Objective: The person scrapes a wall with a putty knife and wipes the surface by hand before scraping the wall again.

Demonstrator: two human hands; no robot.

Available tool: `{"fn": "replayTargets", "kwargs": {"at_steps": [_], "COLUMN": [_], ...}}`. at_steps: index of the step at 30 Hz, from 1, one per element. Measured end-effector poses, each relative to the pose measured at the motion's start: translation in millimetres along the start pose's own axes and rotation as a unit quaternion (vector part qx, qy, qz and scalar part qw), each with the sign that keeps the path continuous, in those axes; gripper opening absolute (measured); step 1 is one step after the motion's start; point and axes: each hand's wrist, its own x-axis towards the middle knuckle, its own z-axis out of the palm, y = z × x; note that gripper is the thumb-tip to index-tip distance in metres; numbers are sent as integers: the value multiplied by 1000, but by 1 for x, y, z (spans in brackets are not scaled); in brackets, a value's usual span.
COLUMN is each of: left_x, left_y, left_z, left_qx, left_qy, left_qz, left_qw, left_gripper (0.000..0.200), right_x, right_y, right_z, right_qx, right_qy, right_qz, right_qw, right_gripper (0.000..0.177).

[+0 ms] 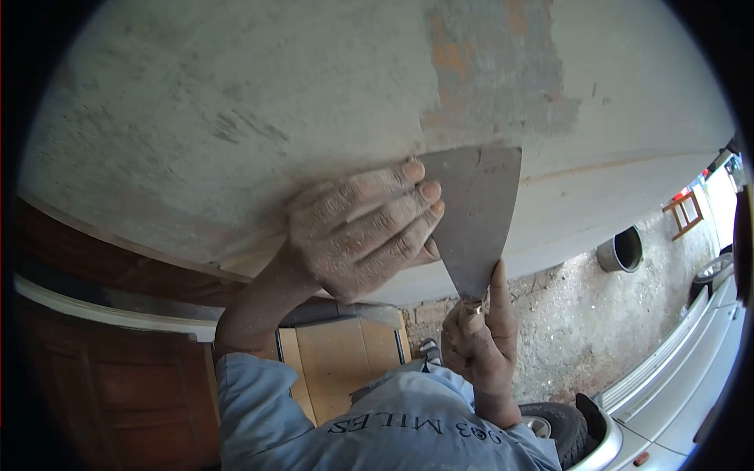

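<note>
A wide putty knife (481,212) with a flat grey metal blade is held up in front of the pale surface. My right hand (481,345) is closed round its handle, with the index finger stretched up along the blade's right edge. At the blade's left edge is my left hand (365,224), dusty with pale powder. Its fingers lie close together with their tips on the blade, and the thumb is partly hidden below them. Behind the blade's top edge, the curved, pale grey-green surface (236,102) has a darker grey and orange patch (503,71).
Below the surface are a brown panelled door (118,385) and a tan panel (334,365). On the right are a dark round container (620,251), a small wooden stool (683,215), rough ground (565,322) and a silver vehicle (675,385) with a wheel near my right arm.
</note>
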Motion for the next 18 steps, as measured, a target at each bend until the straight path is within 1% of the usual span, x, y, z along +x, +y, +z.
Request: {"fn": "replayTargets", "kwargs": {"at_steps": [3, 6, 9, 12, 15, 18], "left_x": [0, -1, -1, -3, 3, 0], "left_y": [1, 1, 0, 1, -4, 4], "left_z": [2, -3, 0, 2, -5, -3], "left_qx": [-11, 2, 4, 1, 15, -23], "left_qy": [8, -20, 11, 15, 35, -16], "left_qz": [-8, -8, -8, -5, -27, -32], "left_qw": [1000, 1000, 1000, 1000, 999, 999], "left_gripper": [23, 22, 22, 23, 24, 22], "right_x": [-5, 0, -1, 0, 9, -1], "right_y": [-2, 1, -3, 2, -6, 1], "right_z": [-10, -2, -8, -8, 3, -9], "right_qx": [-20, -19, -33, 5, -41, -31], "right_qy": [-65, -21, -49, -41, -57, -46], "right_qz": [-15, -1, -7, -9, -10, -8], "right_qw": [998, 1000, 998, 999, 997, 998], "right_gripper": [62, 61, 61, 61, 61, 62]}}
